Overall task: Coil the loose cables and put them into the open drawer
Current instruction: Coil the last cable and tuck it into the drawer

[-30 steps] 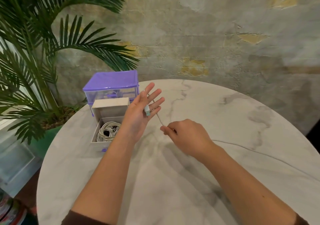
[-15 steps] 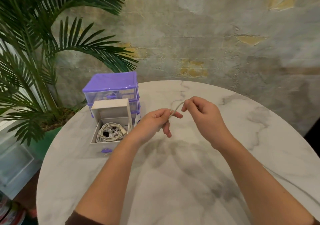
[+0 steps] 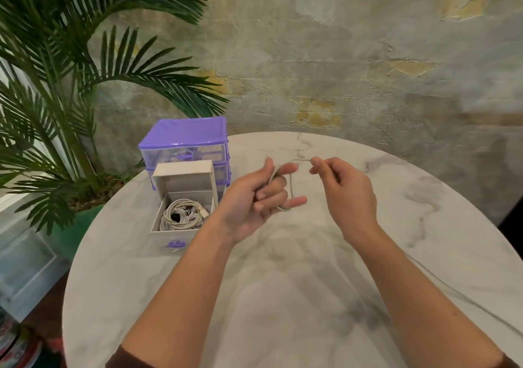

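Observation:
A thin grey cable [image 3: 291, 182] is looped around the fingers of my left hand [image 3: 254, 197], which holds it above the round marble table [image 3: 283, 297]. My right hand [image 3: 343, 189] pinches the same cable just right of the loop. The cable's loose tail [image 3: 464, 301] trails across the table toward the right edge. To the left, the open white drawer [image 3: 169, 231] with a purple handle holds several coiled grey cables [image 3: 181, 214]. It is pulled out of a purple and clear drawer unit [image 3: 184, 141].
A large potted palm [image 3: 56, 98] stands left of the table, its fronds reaching over the drawer unit. A rough plaster wall rises behind the table. Glass-fronted furniture [image 3: 25, 265] sits low at the left.
My left hand went from flat with a plug on its fingers to curled with cable looped around it. My right hand rose from the table and moved right, drawing cable along.

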Demonstrator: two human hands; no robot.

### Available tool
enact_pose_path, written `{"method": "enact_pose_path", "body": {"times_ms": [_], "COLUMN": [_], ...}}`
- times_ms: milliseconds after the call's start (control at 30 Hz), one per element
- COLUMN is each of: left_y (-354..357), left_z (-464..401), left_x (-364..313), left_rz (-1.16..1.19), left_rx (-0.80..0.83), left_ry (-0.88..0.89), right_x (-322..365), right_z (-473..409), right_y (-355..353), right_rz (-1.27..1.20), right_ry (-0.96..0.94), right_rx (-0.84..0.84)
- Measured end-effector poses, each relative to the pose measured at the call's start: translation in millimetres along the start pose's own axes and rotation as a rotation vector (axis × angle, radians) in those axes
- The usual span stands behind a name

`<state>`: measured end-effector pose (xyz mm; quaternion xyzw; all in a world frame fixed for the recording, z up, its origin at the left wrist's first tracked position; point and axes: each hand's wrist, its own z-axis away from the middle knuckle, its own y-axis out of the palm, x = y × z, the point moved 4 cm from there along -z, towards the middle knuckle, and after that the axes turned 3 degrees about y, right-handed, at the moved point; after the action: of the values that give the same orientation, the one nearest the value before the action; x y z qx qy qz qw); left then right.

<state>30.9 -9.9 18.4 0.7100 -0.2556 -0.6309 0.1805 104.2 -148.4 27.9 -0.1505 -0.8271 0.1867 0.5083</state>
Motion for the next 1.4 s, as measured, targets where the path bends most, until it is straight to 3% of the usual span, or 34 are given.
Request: {"method": "enact_pose_path", "body": {"times_ms": [133, 300, 533, 633, 767, 900, 1033, 1100, 1400], "left_y": [-13, -29, -41, -46, -51, -48, -34, -28, -3], "left_z": [1, 5, 8, 11, 10, 7, 3, 2, 4], "left_x": [-17, -29, -35, -36, -35, -25, -9, -5, 1], "left_rz": [0.284, 0.274, -0.244, -0.389, -0.632, -0.811, -0.950, -0.904, -0.288], "left_rx": [-0.015, -0.197, -0.360, -0.388, -0.405, -0.347, -0.267, -0.218, -0.019], "left_ry": [0.121, 0.274, 0.363, 0.349, 0.302, 0.237, 0.105, 0.061, -0.056], "right_x": [3, 7, 21, 23, 26, 26, 25, 22, 7], "right_z": [12, 28, 39, 39, 27, 18, 17, 14, 1], "right_y": [30, 49, 52, 47, 22, 2, 3, 1, -7], "right_rz": [0.248, 0.471, 0.529, 0.498, 0.454, 0.154, -0.110, -0.168, -0.160], "right_ry": [-0.135, -0.201, -0.282, -0.305, -0.317, -0.264, -0.226, -0.208, -0.091], "right_rx": [0.220, 0.415, 0.490, 0.504, 0.359, 0.219, 0.239, 0.213, 0.005]}}
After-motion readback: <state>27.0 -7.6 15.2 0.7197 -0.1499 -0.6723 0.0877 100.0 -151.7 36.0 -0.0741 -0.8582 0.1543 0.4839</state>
